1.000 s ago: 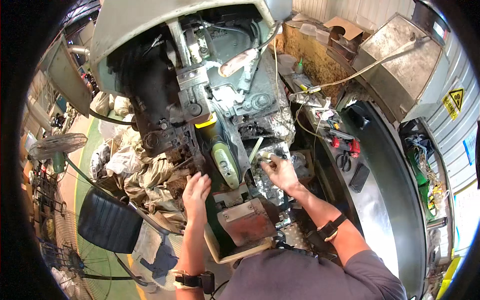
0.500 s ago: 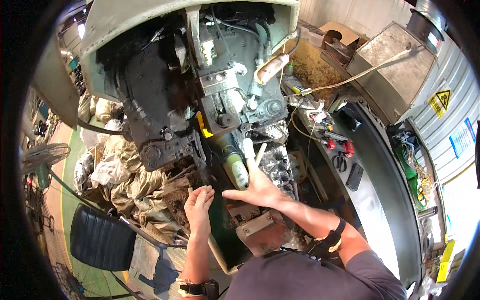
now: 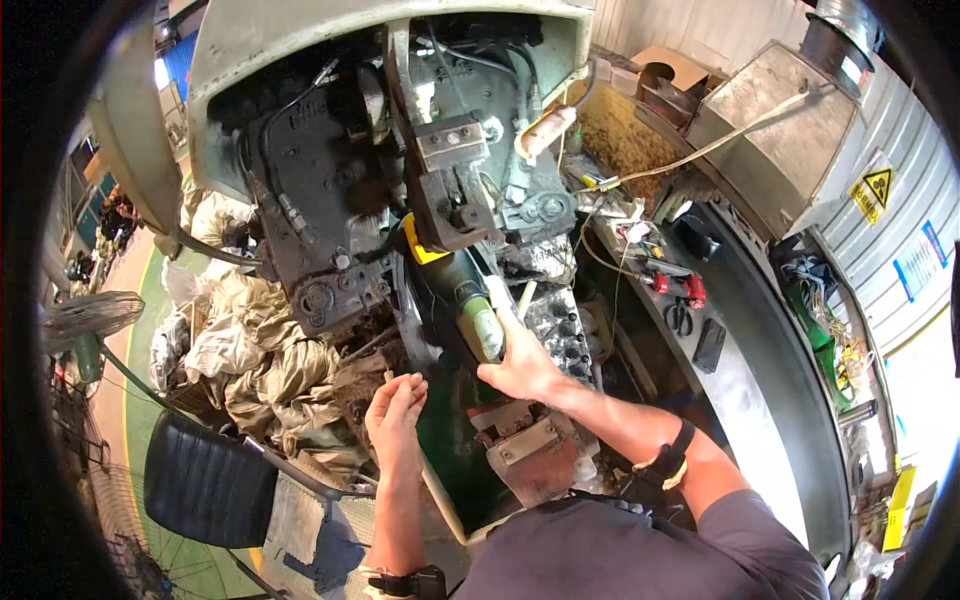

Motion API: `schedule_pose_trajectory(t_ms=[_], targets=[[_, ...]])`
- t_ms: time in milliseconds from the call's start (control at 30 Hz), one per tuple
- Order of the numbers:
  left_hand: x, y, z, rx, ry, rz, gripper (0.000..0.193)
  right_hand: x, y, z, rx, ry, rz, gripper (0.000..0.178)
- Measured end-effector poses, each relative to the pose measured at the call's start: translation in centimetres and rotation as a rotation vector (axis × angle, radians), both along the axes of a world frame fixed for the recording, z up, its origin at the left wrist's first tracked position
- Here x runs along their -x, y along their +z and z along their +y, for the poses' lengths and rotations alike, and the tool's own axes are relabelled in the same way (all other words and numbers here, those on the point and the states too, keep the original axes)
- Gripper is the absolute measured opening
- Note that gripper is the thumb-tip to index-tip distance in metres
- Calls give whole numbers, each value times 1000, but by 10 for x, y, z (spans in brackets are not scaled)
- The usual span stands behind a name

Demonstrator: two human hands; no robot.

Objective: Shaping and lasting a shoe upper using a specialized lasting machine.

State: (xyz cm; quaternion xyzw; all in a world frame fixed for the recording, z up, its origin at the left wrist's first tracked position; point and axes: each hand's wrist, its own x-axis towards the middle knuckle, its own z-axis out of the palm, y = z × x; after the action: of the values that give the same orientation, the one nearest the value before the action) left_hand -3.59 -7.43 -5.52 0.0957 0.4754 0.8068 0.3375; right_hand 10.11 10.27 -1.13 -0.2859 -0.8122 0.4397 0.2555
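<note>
My right hand (image 3: 528,365) reaches in from the lower right, beside a green bottle-like cylinder (image 3: 482,328) with a pale end. Its fingers are partly hidden, with the thumb apart from them near the cylinder's lower end. A white sleeve-like piece (image 3: 497,292) extends from the finger area; I cannot tell whether it is a wrapped finger. Close by stands a pale stick (image 3: 526,297). My left hand (image 3: 397,412) has its fingertips pressed together near the top of a thin pale edge (image 3: 389,376); anything inside the pinch is hidden.
A large dark machine (image 3: 310,170) with hoses and a yellow strip (image 3: 424,243) fills the upper middle. Cloth bundles (image 3: 265,340) lie left, above a black chair (image 3: 208,478). At right, scissors (image 3: 679,318), a red-handled tool (image 3: 694,290) and a black phone-like object (image 3: 709,345) rest on a bench.
My right thumb has drawn in closer to the green cylinder. The whole view has shifted slightly, while my left hand keeps its pinch.
</note>
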Motion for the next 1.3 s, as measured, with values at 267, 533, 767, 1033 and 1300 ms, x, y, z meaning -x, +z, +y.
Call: schedule_pose_trajectory(t_ms=[267, 533, 767, 1033, 1300], targets=[[0, 71, 29, -102, -4, 106, 64, -75, 92, -40, 785, 129, 0, 75], [-101, 110, 55, -174, -254, 397, 39, -209, 19, -80, -160, 237, 17, 104], [-190, 108, 111, -236, -446, 149, 39, -319, -24, -61, -268, 214, 364, 113], [-333, 32, 236, 270, -729, -295, 44, -429, -27, -37, 48, -403, 459, 95], [-480, -60, 296, 471, -883, -279, 42, -561, -55, -17, 211, -707, 518, 81]])
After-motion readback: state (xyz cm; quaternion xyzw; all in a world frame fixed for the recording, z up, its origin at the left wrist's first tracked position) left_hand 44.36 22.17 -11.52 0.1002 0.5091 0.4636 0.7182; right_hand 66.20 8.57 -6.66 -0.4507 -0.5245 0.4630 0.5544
